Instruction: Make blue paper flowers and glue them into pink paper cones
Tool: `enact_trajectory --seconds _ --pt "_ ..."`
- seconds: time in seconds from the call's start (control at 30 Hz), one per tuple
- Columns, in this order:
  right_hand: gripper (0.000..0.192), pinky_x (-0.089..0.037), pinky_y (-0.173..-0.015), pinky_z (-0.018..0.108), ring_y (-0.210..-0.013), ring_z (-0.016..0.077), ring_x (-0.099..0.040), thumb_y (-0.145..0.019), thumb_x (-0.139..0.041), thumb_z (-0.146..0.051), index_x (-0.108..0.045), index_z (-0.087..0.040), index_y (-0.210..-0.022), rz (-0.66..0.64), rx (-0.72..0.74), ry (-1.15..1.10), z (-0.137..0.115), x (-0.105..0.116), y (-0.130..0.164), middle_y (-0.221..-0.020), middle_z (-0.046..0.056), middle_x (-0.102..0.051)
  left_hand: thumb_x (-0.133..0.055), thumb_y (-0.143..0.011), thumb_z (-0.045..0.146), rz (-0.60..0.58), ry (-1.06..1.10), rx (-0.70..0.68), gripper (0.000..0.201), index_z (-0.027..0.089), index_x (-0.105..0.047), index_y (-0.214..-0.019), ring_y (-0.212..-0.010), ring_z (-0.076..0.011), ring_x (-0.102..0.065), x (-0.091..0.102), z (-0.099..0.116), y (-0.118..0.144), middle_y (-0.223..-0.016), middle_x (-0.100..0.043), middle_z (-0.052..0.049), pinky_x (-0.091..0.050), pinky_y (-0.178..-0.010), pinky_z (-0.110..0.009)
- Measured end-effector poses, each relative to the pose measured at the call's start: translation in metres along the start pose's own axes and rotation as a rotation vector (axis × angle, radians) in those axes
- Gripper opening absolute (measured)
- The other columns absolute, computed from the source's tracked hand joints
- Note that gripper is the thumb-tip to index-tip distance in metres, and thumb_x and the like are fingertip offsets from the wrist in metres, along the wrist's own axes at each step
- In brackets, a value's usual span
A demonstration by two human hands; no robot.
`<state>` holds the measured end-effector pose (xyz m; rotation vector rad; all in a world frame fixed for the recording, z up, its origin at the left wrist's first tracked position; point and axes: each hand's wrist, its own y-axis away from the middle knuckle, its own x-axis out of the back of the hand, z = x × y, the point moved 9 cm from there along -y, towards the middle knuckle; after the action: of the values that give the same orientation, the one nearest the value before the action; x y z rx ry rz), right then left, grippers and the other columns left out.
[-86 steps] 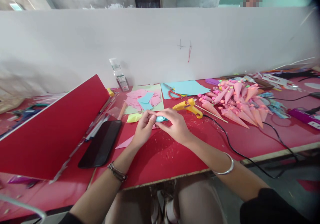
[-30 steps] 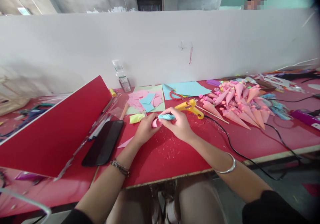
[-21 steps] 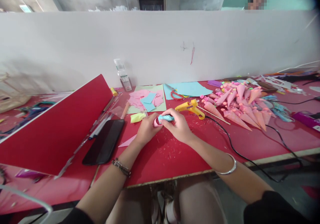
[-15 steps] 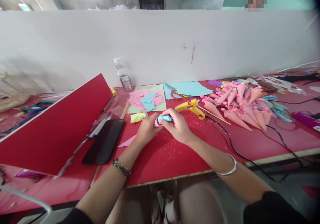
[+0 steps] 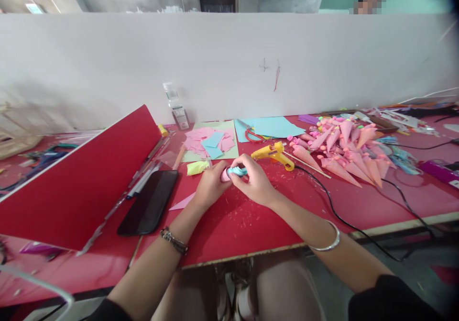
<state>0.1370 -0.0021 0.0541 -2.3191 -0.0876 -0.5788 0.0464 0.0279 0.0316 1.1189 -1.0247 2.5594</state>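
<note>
A small rolled piece of blue paper [image 5: 237,171], with a pink piece [image 5: 225,174] at its left end, was held just above the red table [image 5: 236,225], pinched between the fingertips of the left hand [image 5: 210,187] and the right hand [image 5: 253,182], both closed on it. Compared with a second before, the blue roll appeared shorter and more tightly bunched, so the shaping seemed to have advanced. A yellow glue gun [image 5: 273,152] lay just beyond, untouched.

Yellow glue gun [image 5: 273,154], black phone [image 5: 149,202], pink cones [image 5: 340,151].
</note>
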Motion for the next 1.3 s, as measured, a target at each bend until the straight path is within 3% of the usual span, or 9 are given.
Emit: enact_trajectory --seconds 0.47,0.8,1.0,1.3 --pt "0.006 -0.040 -0.080 0.031 -0.087 0.0157 -0.045 -0.083 -0.038 -0.020 -0.040 -0.020 -0.088 -0.118 0.063 0.023 -0.007 -0.008 0.001 -0.090 0.005 -0.042 -0.055 -0.069 0.021 -0.009 -0.009 -0.020 0.012 0.018 -0.042 -0.068 -0.055 -0.0110 -0.046 -0.003 0.000 0.000 -0.060 -0.048 0.004 -0.032 -0.051 -0.020" --pt "0.006 -0.041 -0.079 0.031 -0.085 0.0152 -0.045 -0.083 -0.039 -0.019 -0.039 -0.021 -0.088 -0.121 0.054 0.005 -0.006 -0.010 0.001 -0.089 0.004 -0.042 -0.052 -0.070 0.020 -0.022 -0.018 -0.036 0.009 0.018 -0.043 -0.069 -0.054 -0.0113 -0.046 -0.005 0.001 0.001 -0.060 -0.048 0.003 -0.033 -0.050 -0.020" --pt "0.012 -0.042 -0.073 0.029 -0.081 0.0146 -0.046 -0.080 -0.047 -0.026 -0.040 -0.022 -0.089 -0.057 0.004 -0.019 -0.001 -0.005 0.001 -0.084 0.002 -0.043 -0.051 -0.070 0.019 -0.037 0.003 -0.026 0.006 0.018 -0.046 -0.071 -0.055 -0.0112 -0.047 -0.006 0.000 0.001 -0.061 -0.050 0.002 -0.033 -0.051 -0.020" --pt "0.041 -0.045 -0.073 0.033 -0.083 0.0165 -0.046 -0.073 -0.058 -0.028 -0.039 -0.023 -0.109 0.015 0.020 -0.031 -0.006 0.003 0.001 -0.096 0.005 -0.043 -0.061 -0.067 0.025 0.070 0.431 0.104 0.021 0.017 -0.042 -0.068 -0.053 -0.0082 -0.042 0.000 -0.014 -0.002 -0.059 -0.045 0.005 -0.036 -0.052 -0.021"
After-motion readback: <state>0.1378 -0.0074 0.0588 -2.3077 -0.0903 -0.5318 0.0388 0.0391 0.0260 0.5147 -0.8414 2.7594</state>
